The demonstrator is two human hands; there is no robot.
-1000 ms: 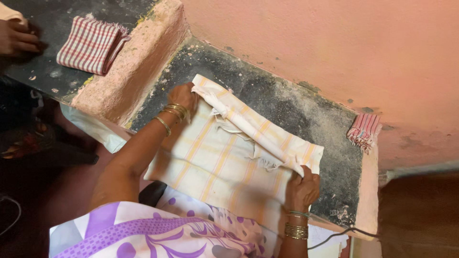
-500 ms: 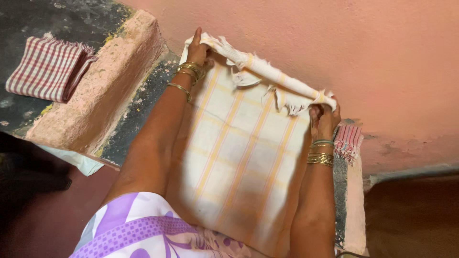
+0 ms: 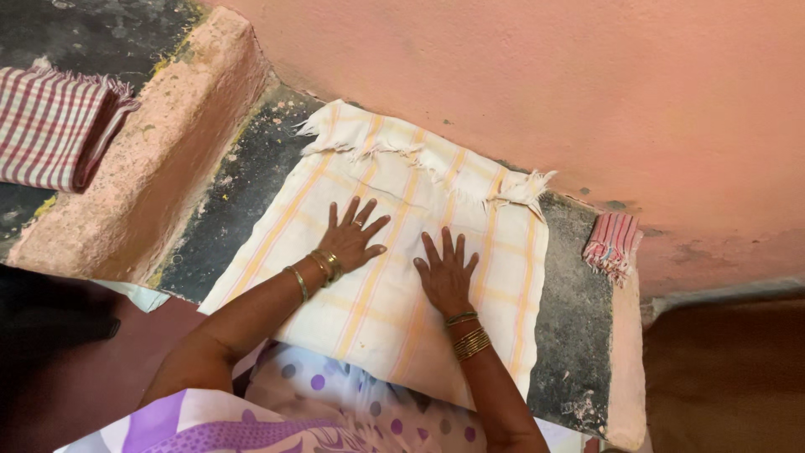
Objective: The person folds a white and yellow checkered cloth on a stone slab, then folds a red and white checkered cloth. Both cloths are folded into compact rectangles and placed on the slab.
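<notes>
Here, the left hand (image 3: 352, 239) and right hand (image 3: 447, 275) lie open, palms flat, side by side on the cream striped cloth (image 3: 394, 252) spread beneath them.

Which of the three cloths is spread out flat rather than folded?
The white cloth with yellow stripes, under both hands; the red checked cloth and small red striped cloth lie folded.

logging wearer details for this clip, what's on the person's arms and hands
Both forearms are bare, no sleeves reaching them. The left hand has a ring on one finger, a cluster of gold bangles at the wrist and one thin gold bangle higher up the forearm. The right hand has a thin green bangle nearest the hand, then a stack of gold bangles.
</notes>
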